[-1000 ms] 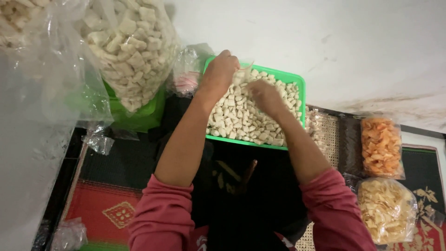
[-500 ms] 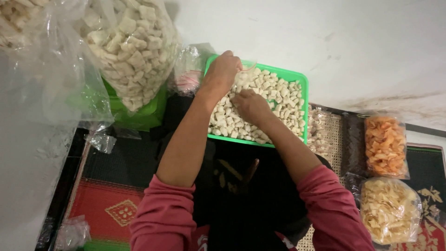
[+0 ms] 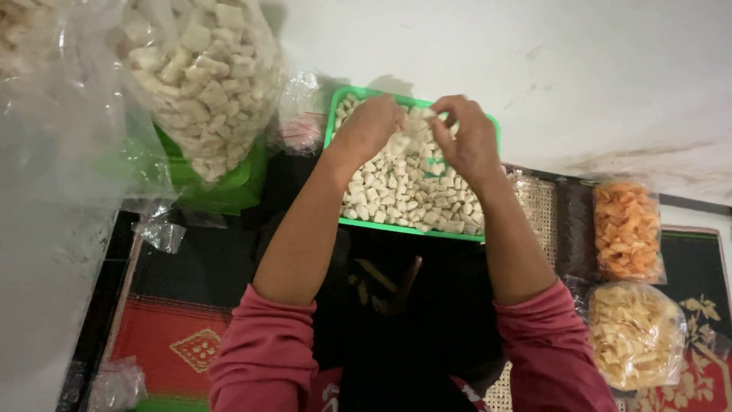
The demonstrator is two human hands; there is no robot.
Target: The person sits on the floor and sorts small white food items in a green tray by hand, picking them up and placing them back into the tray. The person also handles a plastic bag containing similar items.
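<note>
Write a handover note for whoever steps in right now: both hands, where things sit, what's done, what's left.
Left hand: over the green tray, fingers curled among the white cracker pieces; whether its grip is closed cannot be told.
Right hand: raised over the tray, fingertips pinching a few pieces.
Big clear bag of the same pieces stands at left.
Done: two sealed snack bags at right, orange and yellow.
Left: tray mostly full.

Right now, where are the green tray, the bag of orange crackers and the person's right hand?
green tray (image 3: 412, 230): head view, on its near rim.
bag of orange crackers (image 3: 627, 233): head view, middle of the bag.
right hand (image 3: 467, 141): head view, back of the hand, over the tray.
</note>
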